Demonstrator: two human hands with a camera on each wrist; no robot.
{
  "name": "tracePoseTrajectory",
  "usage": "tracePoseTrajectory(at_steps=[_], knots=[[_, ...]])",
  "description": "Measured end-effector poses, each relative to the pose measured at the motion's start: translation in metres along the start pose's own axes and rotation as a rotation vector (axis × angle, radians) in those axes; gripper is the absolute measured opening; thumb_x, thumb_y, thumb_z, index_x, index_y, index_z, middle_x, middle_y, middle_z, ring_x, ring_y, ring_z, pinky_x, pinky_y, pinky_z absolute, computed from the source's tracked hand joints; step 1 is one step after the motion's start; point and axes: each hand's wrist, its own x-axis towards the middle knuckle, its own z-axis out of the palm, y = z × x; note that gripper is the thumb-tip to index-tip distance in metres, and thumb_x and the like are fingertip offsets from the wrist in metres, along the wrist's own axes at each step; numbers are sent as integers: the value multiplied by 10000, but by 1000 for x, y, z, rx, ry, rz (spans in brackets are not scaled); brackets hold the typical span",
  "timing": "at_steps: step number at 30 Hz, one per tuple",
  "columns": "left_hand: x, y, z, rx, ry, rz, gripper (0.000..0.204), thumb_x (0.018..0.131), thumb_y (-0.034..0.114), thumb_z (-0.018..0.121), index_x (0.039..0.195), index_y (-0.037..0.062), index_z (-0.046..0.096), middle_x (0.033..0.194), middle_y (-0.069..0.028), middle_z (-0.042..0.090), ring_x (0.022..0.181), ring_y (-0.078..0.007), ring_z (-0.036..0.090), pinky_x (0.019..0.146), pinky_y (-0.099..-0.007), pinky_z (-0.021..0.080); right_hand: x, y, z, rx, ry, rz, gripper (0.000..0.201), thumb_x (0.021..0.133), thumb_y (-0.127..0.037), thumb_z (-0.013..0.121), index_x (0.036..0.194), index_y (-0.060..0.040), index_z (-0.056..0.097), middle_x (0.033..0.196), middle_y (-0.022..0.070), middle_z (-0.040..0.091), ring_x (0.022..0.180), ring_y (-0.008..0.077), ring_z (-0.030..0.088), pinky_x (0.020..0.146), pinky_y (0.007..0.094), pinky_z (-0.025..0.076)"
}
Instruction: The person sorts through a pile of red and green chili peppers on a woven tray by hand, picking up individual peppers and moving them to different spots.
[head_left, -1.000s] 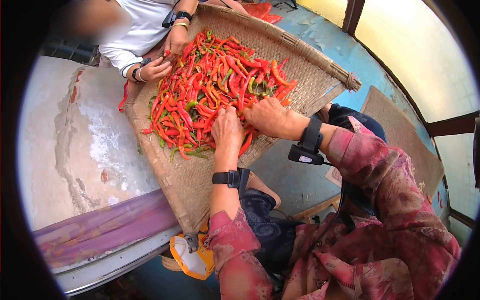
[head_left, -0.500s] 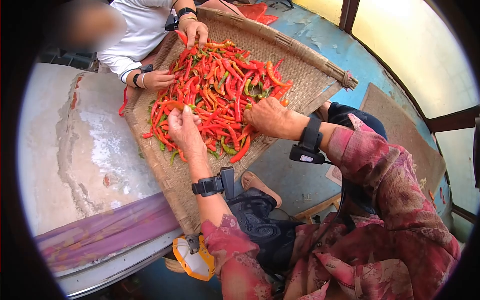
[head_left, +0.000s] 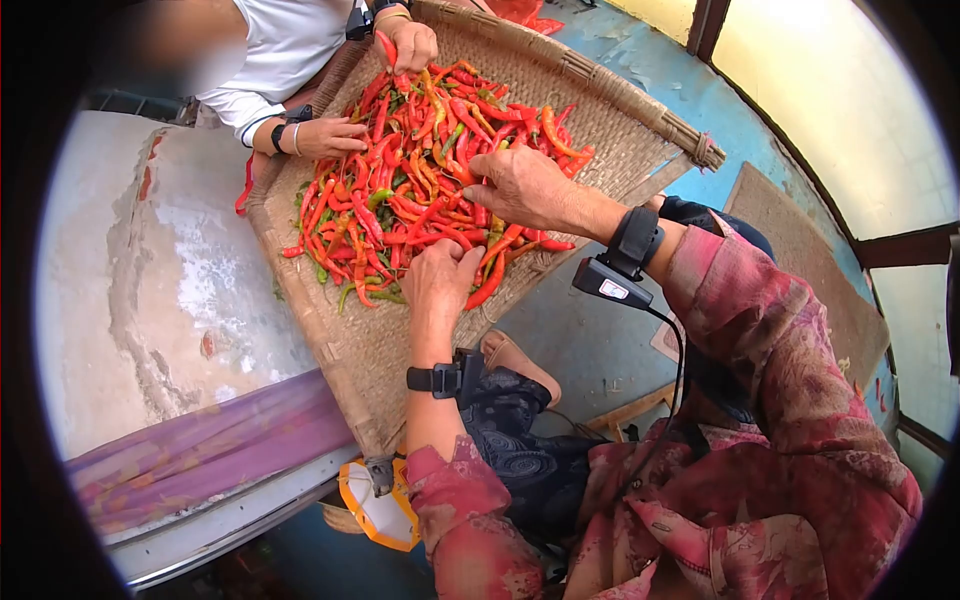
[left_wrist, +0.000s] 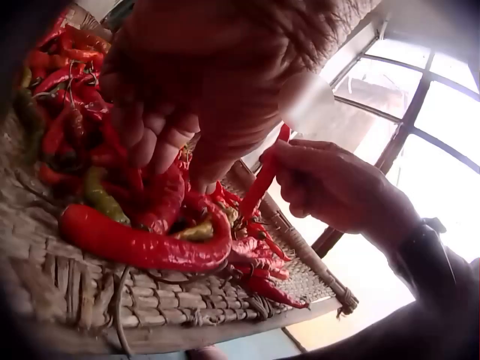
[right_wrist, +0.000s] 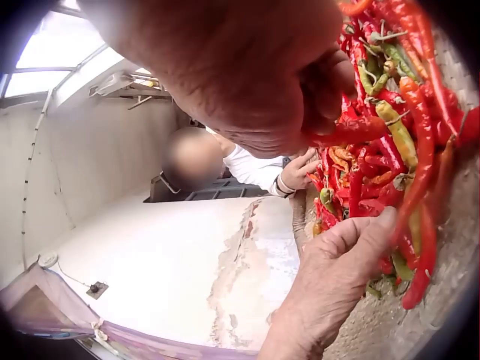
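Red, orange and green chili peppers (head_left: 400, 225) lie heaped on a woven tray (head_left: 350, 350). My right hand (head_left: 530, 188) hovers over the near right part of the heap. Its thumb and forefinger pinch a red chili pepper (left_wrist: 259, 187), which hangs down in the left wrist view. At the heap's near edge, my left hand (head_left: 438, 280) reaches down with bent, relaxed fingers. Thumb and fingertips stand apart right at the peppers, close to a curved red pepper (left_wrist: 142, 244) by the tray's edge. In the right wrist view the left thumb overlaps a long red pepper (right_wrist: 420, 142).
Across the tray another person's hand (head_left: 410, 45) holds a red pepper, while their other hand (head_left: 330, 138) touches the heap. A pale, worn surface (head_left: 200, 260) with purple cloth (head_left: 220, 450) lies left. An orange-and-white box (head_left: 385, 510) sits below the tray's near corner.
My left hand has moved right and nearer from the heap's left side. My right hand has shifted up and away from the tray's near edge. The other person's upper hand has moved slightly right.
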Motion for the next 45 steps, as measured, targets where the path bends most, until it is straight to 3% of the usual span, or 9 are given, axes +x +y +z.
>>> tracePoseTrajectory(at_steps=[5, 8, 11, 17, 21, 33, 37, 42, 45], knots=[[8, -3, 6, -65, -39, 31, 294, 745, 302, 636, 749, 9, 617, 666, -147, 616, 645, -294, 607, 601, -390, 450, 4, 1, 0, 225, -6, 53, 288, 818, -230, 600, 711, 29, 532, 555, 168, 495, 510, 275, 532, 491, 383, 406], [16, -16, -4, -493, -116, -29, 219, 783, 213, 601, 729, 1, 585, 598, -20, 554, 544, -95, 488, 519, -248, 402, 6, 4, -3, 340, -6, 101, 300, 830, -238, 592, 718, 34, 531, 544, 142, 479, 496, 209, 496, 483, 358, 395], [15, -18, -22, -909, -61, -103, 189, 812, 204, 582, 794, 15, 595, 668, 3, 572, 557, -73, 471, 515, -200, 384, 7, 8, -3, 363, 24, 107, 311, 838, -246, 582, 722, 38, 529, 545, 134, 478, 500, 192, 484, 483, 353, 392], [14, -30, -5, -579, -281, 1, 270, 767, 251, 665, 853, 3, 601, 698, -56, 617, 591, -124, 557, 540, -249, 432, 5, 8, -5, 313, -11, 105, 311, 834, -244, 581, 725, 42, 527, 560, 144, 487, 501, 209, 485, 492, 362, 392], [1, -1, 7, -118, -117, 41, 243, 687, 149, 689, 841, 11, 561, 741, -143, 631, 630, -289, 606, 603, -359, 469, 3, 9, 0, 286, -5, 89, 301, 821, -240, 590, 718, 35, 525, 560, 159, 482, 507, 239, 501, 498, 373, 395], [14, -28, -35, -929, 107, -112, 168, 852, 137, 569, 968, 32, 507, 765, -11, 564, 581, -54, 488, 528, -185, 413, 2, 9, 3, 286, 24, 69, 290, 828, -228, 583, 725, 38, 532, 567, 171, 486, 520, 266, 508, 508, 381, 400], [30, -58, -40, -1416, 666, -161, 343, 844, 161, 601, 1093, -29, 461, 883, -56, 582, 736, -136, 579, 616, -247, 483, 2, 6, 4, 291, -12, 93, 309, 816, -256, 576, 712, 34, 551, 589, 194, 516, 572, 313, 543, 540, 410, 422], [14, -42, -14, -630, 47, 103, 338, 779, 81, 614, 1110, 69, 544, 864, -49, 587, 669, -129, 535, 598, -264, 460, 6, 1, 5, 316, -16, 127, 306, 798, -262, 568, 699, 28, 571, 607, 218, 546, 613, 361, 584, 569, 441, 444], [4, -12, 7, -7, 330, 482, 296, 734, 7, 564, 1021, 77, 587, 889, -124, 528, 752, -309, 565, 655, -387, 468, 5, -1, 5, 345, 21, 90, 292, 797, -248, 565, 701, 27, 574, 598, 212, 546, 600, 359, 582, 558, 443, 439]])
